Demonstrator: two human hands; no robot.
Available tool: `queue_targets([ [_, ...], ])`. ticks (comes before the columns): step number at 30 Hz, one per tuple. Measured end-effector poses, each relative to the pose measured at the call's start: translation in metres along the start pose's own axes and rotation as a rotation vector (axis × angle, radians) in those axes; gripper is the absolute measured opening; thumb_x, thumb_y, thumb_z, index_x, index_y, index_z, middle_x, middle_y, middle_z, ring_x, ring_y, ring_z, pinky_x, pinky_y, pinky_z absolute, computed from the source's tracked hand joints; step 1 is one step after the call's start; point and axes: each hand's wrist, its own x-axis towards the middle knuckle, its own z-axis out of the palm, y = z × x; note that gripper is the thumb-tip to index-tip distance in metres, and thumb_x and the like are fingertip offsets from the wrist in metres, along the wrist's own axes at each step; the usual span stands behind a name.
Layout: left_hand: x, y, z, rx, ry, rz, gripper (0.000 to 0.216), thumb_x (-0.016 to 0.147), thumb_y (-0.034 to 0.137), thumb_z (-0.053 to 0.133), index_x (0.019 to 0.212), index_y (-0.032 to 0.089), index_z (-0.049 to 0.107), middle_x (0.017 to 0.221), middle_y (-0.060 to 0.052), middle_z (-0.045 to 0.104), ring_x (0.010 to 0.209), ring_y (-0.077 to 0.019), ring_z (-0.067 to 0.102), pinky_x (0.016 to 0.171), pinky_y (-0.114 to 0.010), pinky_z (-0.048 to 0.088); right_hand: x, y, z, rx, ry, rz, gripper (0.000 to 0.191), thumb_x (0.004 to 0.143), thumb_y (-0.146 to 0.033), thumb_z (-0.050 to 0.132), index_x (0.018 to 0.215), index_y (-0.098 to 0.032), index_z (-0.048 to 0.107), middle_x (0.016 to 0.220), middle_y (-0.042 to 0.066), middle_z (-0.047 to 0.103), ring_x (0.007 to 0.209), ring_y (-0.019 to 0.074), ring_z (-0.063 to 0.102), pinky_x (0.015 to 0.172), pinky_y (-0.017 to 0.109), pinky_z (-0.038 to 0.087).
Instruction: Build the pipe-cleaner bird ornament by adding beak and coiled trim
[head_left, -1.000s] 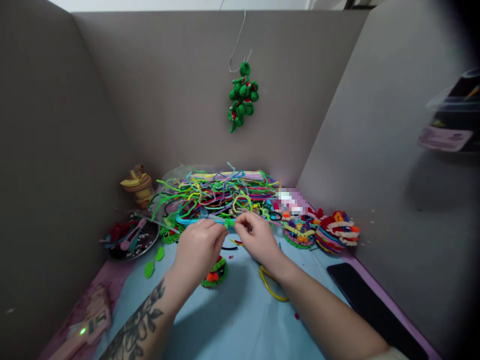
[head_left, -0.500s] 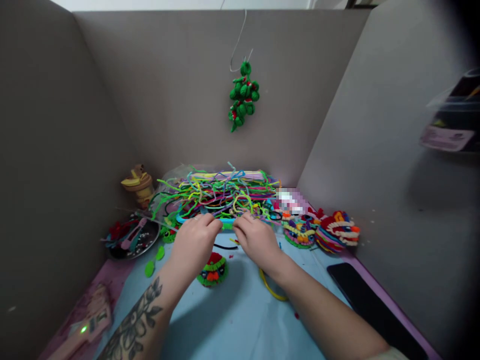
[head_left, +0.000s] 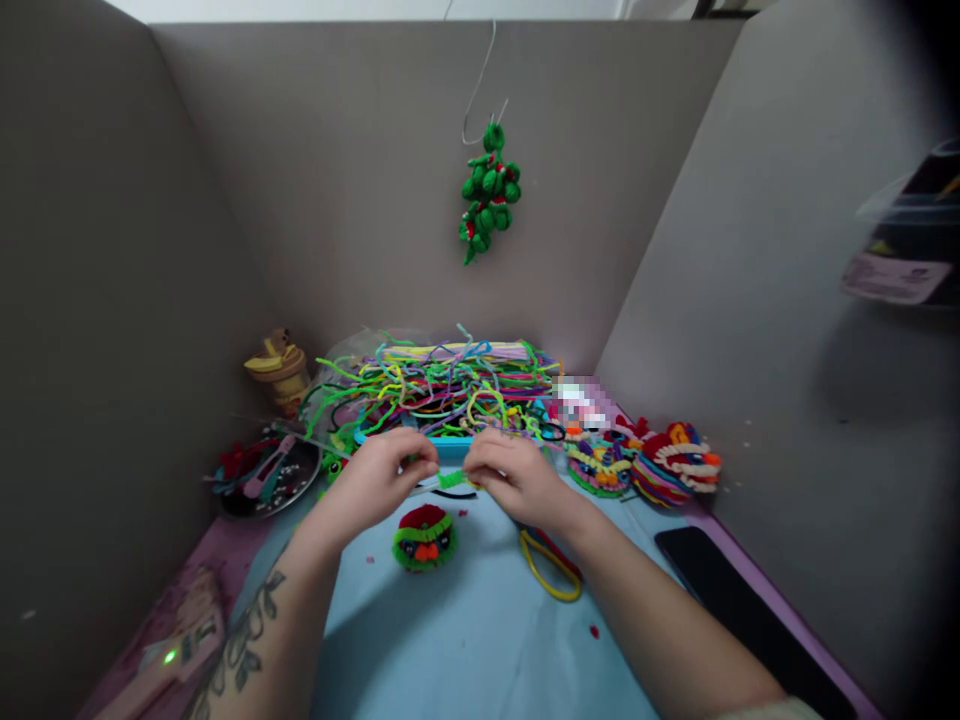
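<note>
Between my hands is a short, fuzzy green pipe cleaner piece (head_left: 451,481), which looks coiled, with a thin pale stick (head_left: 426,488) running out of its left end. My left hand (head_left: 390,470) is closed, its fingertips pinched at the pale stick. The fingers of my right hand (head_left: 517,475) pinch the right end of the green piece. Just below my hands a round pipe cleaner bird head (head_left: 424,540), red and green with an orange beak, sits on the blue cloth (head_left: 420,640). Under my right wrist lies a yellow loop (head_left: 553,580) with something red beside it.
Behind my hands a blue tray (head_left: 456,449) overflows with colourful pipe cleaners (head_left: 450,385). A metal bowl (head_left: 292,485) and a pink glue gun (head_left: 176,645) are at left. Finished pipe cleaner figures (head_left: 671,465) and a black phone-like slab (head_left: 742,610) are at right. Green figures (head_left: 490,190) hang above.
My hands have come slightly lower and tilted, so the green piece and the pale stick show between them. The bird head and yellow loop are less covered by my arms.
</note>
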Motion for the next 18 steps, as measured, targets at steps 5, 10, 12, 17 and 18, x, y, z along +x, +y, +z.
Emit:
queue_targets([
  [5, 0.002, -0.006, -0.005, -0.23, 0.028, -0.058, 0.015, 0.082, 0.029, 0.058, 0.077, 0.017, 0.066, 0.077, -0.002, 0.066, 0.072, -0.0148, 0.06, 0.066, -0.024, 0.046, 0.002, -0.004, 0.003, 0.24, 0.117, 0.265, 0.008, 0.083, -0.018, 0.053, 0.076, -0.019, 0.056, 0.072, 0.001, 0.055, 0.068, 0.0133, 0.05, 0.063, 0.026, 0.041],
  [10, 0.002, -0.003, 0.0, -0.312, 0.014, -0.133, 0.018, 0.082, 0.031, 0.057, 0.086, 0.016, 0.067, 0.08, -0.003, 0.066, 0.072, -0.0149, 0.058, 0.064, -0.024, 0.046, 0.002, -0.001, 0.013, 0.801, 0.15, 0.563, 0.017, 0.082, -0.034, 0.056, 0.077, -0.02, 0.048, 0.052, -0.008, 0.041, 0.042, 0.0071, 0.036, 0.041, 0.019, 0.027],
  [12, 0.002, 0.002, 0.002, -0.273, 0.034, -0.148, 0.019, 0.083, 0.031, 0.056, 0.086, 0.016, 0.066, 0.08, -0.003, 0.065, 0.072, -0.0143, 0.057, 0.063, -0.023, 0.044, 0.002, -0.001, 0.017, 0.915, 0.183, 0.617, 0.022, 0.081, -0.038, 0.057, 0.076, -0.02, 0.045, 0.05, -0.01, 0.04, 0.039, 0.0059, 0.033, 0.039, 0.018, 0.023],
  [17, -0.001, 0.017, 0.001, -0.135, 0.064, -0.112, 0.02, 0.087, 0.03, 0.05, 0.075, 0.017, 0.06, 0.072, 0.001, 0.06, 0.067, -0.0121, 0.052, 0.059, -0.021, 0.038, 0.003, -0.004, 0.017, 0.664, 0.203, 0.639, 0.018, 0.085, -0.035, 0.05, 0.075, -0.022, 0.042, 0.049, -0.009, 0.039, 0.04, 0.008, 0.033, 0.04, 0.02, 0.025],
  [18, -0.002, 0.019, 0.001, -0.124, 0.069, -0.111, 0.021, 0.087, 0.029, 0.049, 0.074, 0.017, 0.059, 0.071, 0.001, 0.059, 0.066, -0.0118, 0.051, 0.059, -0.021, 0.037, 0.003, -0.005, 0.017, 0.512, 0.225, 0.602, 0.016, 0.086, -0.032, 0.049, 0.076, -0.021, 0.044, 0.052, -0.007, 0.042, 0.044, 0.0092, 0.037, 0.042, 0.021, 0.028],
])
